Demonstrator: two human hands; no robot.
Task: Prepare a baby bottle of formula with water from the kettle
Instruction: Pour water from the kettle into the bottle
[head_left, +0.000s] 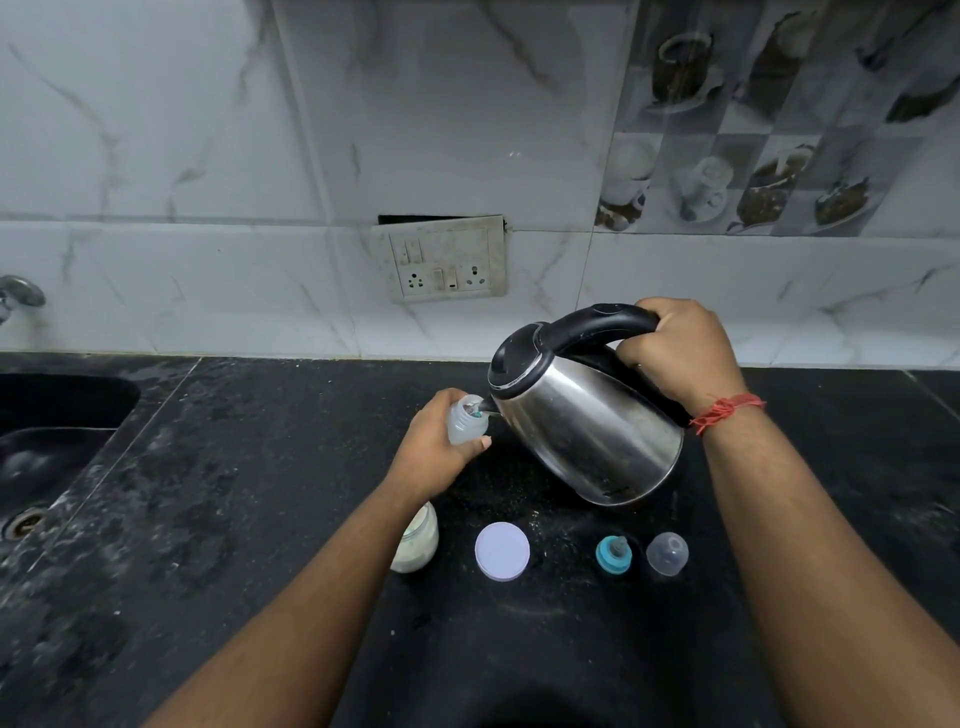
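Kettle (587, 415) tilted, spout leftward at bottle (465, 423) mouth, right hand (675, 358) gripping handle, left hand (434, 447) clasping upright bottle.

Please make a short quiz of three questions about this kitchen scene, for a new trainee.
1. True or false: the kettle stands upright on the counter.
2. Which hand grips the bottle: A left, B right?
3. What lies between the white lid and the clear cap?

Key: 1 false, the right hand tilts it, spout at the bottle's mouth. 2 A, left hand. 3 the teal nipple ring.
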